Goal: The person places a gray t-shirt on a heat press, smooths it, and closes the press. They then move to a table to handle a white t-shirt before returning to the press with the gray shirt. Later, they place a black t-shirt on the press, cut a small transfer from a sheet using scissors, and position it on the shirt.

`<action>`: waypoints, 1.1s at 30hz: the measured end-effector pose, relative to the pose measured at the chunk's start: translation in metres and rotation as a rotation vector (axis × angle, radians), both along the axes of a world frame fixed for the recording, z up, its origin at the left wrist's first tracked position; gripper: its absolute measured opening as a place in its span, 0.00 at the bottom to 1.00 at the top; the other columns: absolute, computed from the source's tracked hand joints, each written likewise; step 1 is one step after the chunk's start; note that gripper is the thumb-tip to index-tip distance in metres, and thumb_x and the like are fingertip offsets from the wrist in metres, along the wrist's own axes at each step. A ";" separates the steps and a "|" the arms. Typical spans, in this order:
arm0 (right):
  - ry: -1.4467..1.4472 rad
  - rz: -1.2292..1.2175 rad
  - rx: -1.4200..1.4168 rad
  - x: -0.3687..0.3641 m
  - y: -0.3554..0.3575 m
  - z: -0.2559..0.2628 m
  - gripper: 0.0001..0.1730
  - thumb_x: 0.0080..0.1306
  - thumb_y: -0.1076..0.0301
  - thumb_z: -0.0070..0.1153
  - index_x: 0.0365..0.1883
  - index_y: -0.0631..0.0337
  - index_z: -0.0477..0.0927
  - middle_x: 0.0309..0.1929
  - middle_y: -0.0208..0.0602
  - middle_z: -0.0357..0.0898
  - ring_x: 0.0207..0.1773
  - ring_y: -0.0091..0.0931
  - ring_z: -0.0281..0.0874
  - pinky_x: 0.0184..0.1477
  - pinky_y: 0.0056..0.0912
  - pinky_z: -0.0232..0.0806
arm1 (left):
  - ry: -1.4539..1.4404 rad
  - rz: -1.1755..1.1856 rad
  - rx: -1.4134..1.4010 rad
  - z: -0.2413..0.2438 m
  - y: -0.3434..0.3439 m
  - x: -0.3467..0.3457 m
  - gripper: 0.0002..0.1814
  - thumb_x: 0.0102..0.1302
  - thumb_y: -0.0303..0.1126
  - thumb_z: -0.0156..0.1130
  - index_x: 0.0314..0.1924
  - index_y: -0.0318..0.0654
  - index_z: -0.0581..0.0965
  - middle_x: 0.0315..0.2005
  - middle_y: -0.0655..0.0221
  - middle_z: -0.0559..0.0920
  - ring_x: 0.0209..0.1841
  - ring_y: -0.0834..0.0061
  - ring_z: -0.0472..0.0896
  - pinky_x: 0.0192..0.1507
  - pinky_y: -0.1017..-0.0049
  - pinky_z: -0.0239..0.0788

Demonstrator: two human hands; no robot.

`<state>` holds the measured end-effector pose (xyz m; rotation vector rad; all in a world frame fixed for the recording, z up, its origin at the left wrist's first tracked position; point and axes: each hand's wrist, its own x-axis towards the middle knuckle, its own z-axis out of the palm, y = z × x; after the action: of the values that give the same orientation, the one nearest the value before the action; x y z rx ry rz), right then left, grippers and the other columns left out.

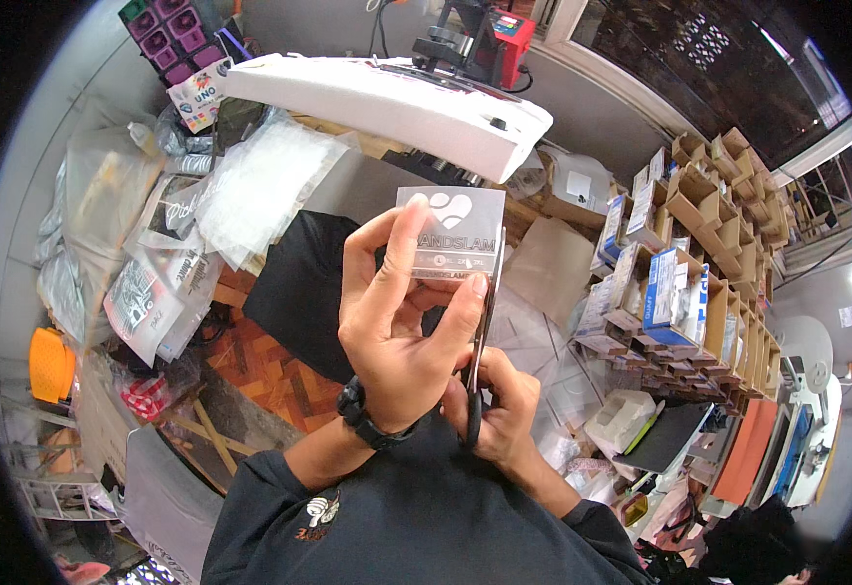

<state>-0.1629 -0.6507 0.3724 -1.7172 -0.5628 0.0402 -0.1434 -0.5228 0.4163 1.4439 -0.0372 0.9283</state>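
Note:
My left hand [397, 314], with a black watch at its wrist, holds a translucent printed transfer sheet [462, 212] between thumb and fingers. The sheet bears a white heart design and lettering. My right hand [503, 409] grips a pair of scissors [476, 365] by the black handles. Their blades point away from me along the right edge of the sheet; whether they are parted is unclear. Black fabric [309, 292] lies beyond and to the left of my left hand. A white padded heat press platen [397, 102] stands farther off, above both hands in the picture.
Translucent film sheets [272, 175] are piled on the table at left, near printed transfers [144, 300] in plastic. Stacked cardboard boxes [671, 292] stand at right. A red control box [514, 44] is behind the platen. At bottom right, part of another person's head [755, 541] shows.

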 end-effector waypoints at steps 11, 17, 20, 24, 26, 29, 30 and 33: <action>-0.039 -0.049 0.014 -0.001 -0.001 -0.010 0.14 0.58 0.72 0.67 0.41 0.61 0.78 0.16 0.29 0.71 0.16 0.19 0.68 0.22 0.23 0.62 | -0.022 0.008 0.051 -0.002 -0.003 0.004 0.32 0.57 0.14 0.65 0.63 0.23 0.68 0.56 0.55 0.68 0.49 0.70 0.81 0.42 0.79 0.83; -0.055 -0.085 -0.002 -0.001 -0.004 -0.014 0.14 0.58 0.73 0.67 0.42 0.61 0.78 0.16 0.28 0.70 0.16 0.18 0.67 0.21 0.22 0.61 | 0.033 -0.022 0.071 -0.005 -0.007 0.005 0.33 0.61 0.13 0.61 0.66 0.24 0.64 0.60 0.58 0.66 0.49 0.73 0.80 0.45 0.78 0.79; -0.011 -0.092 0.009 0.001 -0.005 -0.014 0.14 0.58 0.73 0.67 0.42 0.61 0.78 0.15 0.28 0.69 0.16 0.18 0.65 0.21 0.22 0.59 | 0.054 -0.029 0.071 -0.008 -0.010 0.007 0.33 0.61 0.13 0.60 0.66 0.24 0.64 0.60 0.59 0.66 0.48 0.73 0.80 0.45 0.78 0.78; 0.090 -0.115 0.072 0.007 -0.009 -0.013 0.13 0.59 0.73 0.66 0.41 0.62 0.77 0.15 0.28 0.69 0.16 0.16 0.63 0.21 0.22 0.57 | 0.037 -0.066 0.109 -0.012 -0.017 0.011 0.33 0.60 0.13 0.60 0.66 0.25 0.65 0.60 0.59 0.66 0.49 0.74 0.80 0.45 0.78 0.78; 0.082 -0.129 0.075 0.009 -0.011 -0.011 0.13 0.60 0.73 0.66 0.41 0.62 0.77 0.16 0.28 0.70 0.17 0.14 0.64 0.22 0.22 0.59 | 0.041 -0.062 0.064 -0.014 -0.022 0.014 0.31 0.58 0.13 0.63 0.64 0.23 0.67 0.57 0.57 0.67 0.47 0.73 0.81 0.43 0.78 0.81; 0.085 -0.163 0.084 0.011 -0.012 -0.010 0.12 0.61 0.72 0.65 0.41 0.62 0.77 0.17 0.28 0.72 0.19 0.13 0.66 0.23 0.21 0.61 | 0.044 -0.072 0.061 -0.016 -0.027 0.018 0.31 0.57 0.13 0.64 0.62 0.22 0.69 0.56 0.56 0.68 0.47 0.72 0.81 0.41 0.79 0.82; 0.113 -0.161 0.091 0.012 -0.013 -0.009 0.11 0.62 0.72 0.65 0.41 0.62 0.77 0.17 0.27 0.73 0.19 0.13 0.67 0.23 0.21 0.61 | 0.060 -0.068 0.055 -0.017 -0.028 0.019 0.31 0.57 0.13 0.64 0.62 0.22 0.69 0.56 0.56 0.68 0.47 0.72 0.81 0.41 0.79 0.82; 0.081 -0.197 0.053 0.011 -0.017 -0.011 0.11 0.63 0.71 0.65 0.41 0.62 0.77 0.18 0.28 0.74 0.20 0.14 0.69 0.24 0.21 0.63 | 0.090 -0.086 0.068 -0.020 -0.032 0.022 0.30 0.57 0.12 0.62 0.62 0.22 0.69 0.56 0.56 0.68 0.46 0.73 0.81 0.41 0.79 0.81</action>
<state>-0.1519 -0.6674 0.3616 -1.7042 -0.3306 -0.0455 -0.1211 -0.5546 0.3962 1.5336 -0.0641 0.7976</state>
